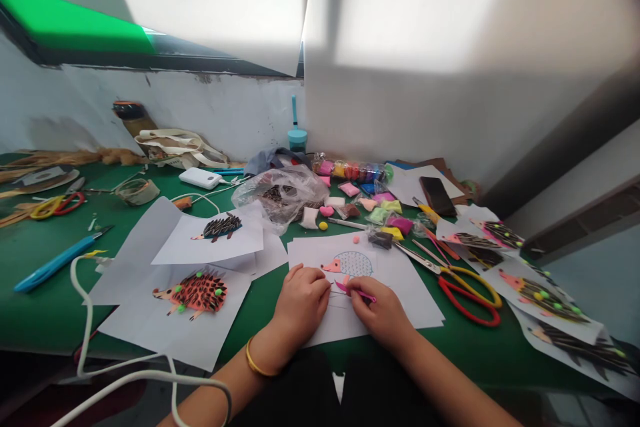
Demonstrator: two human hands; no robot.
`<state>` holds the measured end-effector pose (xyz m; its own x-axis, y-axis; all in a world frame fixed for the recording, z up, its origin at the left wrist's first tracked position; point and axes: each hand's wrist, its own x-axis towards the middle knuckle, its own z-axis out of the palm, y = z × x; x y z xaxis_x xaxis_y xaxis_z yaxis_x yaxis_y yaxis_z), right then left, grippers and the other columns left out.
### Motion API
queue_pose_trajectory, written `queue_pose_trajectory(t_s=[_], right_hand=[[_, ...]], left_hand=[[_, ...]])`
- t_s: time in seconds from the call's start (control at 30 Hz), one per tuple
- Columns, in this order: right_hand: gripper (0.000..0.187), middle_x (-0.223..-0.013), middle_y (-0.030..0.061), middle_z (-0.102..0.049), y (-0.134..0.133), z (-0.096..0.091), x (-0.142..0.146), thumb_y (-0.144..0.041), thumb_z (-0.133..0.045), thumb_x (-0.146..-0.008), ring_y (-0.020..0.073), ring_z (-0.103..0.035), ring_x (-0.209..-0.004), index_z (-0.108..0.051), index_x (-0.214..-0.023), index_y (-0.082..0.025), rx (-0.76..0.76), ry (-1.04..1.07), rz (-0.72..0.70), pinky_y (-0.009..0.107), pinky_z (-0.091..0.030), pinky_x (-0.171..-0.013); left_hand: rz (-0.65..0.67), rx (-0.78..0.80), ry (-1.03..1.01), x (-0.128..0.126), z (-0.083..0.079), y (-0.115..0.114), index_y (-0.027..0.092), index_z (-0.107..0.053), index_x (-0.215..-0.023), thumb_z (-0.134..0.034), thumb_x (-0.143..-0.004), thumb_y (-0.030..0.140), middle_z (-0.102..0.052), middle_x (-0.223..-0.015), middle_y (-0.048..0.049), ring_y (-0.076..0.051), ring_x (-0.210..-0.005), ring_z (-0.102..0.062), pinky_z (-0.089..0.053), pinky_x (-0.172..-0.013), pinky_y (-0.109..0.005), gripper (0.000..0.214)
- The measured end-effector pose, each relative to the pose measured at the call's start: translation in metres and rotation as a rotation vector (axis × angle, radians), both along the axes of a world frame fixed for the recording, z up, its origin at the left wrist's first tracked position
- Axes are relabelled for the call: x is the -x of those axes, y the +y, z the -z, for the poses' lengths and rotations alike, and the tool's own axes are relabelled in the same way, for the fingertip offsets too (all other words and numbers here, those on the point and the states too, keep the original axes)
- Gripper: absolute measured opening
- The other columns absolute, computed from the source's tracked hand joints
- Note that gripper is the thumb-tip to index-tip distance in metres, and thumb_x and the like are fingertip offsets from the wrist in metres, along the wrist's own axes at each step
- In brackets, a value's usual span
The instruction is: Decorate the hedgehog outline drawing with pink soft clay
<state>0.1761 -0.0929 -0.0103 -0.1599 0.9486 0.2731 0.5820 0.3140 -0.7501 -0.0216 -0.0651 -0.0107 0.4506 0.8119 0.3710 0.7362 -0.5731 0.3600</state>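
Observation:
My right hand (376, 307) grips a thin pink modelling tool (369, 296), its pointed tip over the paper to the left. My left hand (303, 299) rests on the white sheet (415, 300) with its fingers curled and pressed together; whatever they may hold is hidden. Between and just beyond the hands lies a hedgehog picture (356, 263), with a pink clay face and a body outlined in blue scalloped marks. A small pink clay piece (346, 279) sits under the face, close to the tool. A little pink clay ball (356, 240) lies higher on the sheet.
Scissors with red and yellow handles (473, 297) lie right of the sheet. Several clay packets (380, 213) and a plastic bag (283, 193) stand behind. Hedgehog pictures lie at left (193, 293) and right (543, 297). A blue craft knife (60, 260) and white cable (83, 327) are at left.

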Motion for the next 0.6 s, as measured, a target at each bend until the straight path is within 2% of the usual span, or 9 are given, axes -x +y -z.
queue_pose_trajectory(t_s=[0.43,0.6], right_hand=[[0.018,-0.093,0.0062,-0.072,0.0,-0.002,-0.004,-0.025,-0.049,-0.09,0.0217,-0.067,-0.089,-0.067,-0.092,-0.022,-0.032,0.047,0.033,0.034,-0.054,-0.081],[0.017,-0.093,0.0052,-0.071,-0.003,-0.005,-0.01,-0.025,-0.05,-0.09,0.0213,-0.067,-0.089,-0.066,-0.091,-0.023,0.004,0.053,0.033,0.033,-0.053,-0.08]], left_hand=[[0.001,-0.001,-0.006,0.0,-0.001,-0.001,0.024,-0.071,-0.088,-0.056,-0.089,0.02,-0.068,-0.097,-0.0033,-0.02,-0.096,-0.062,-0.037,-0.105,-0.049,0.016],[-0.001,0.004,-0.015,-0.001,-0.003,-0.001,0.025,-0.069,-0.091,-0.056,-0.088,0.019,-0.068,-0.098,-0.003,-0.021,-0.097,-0.062,-0.037,-0.106,-0.048,0.014]])
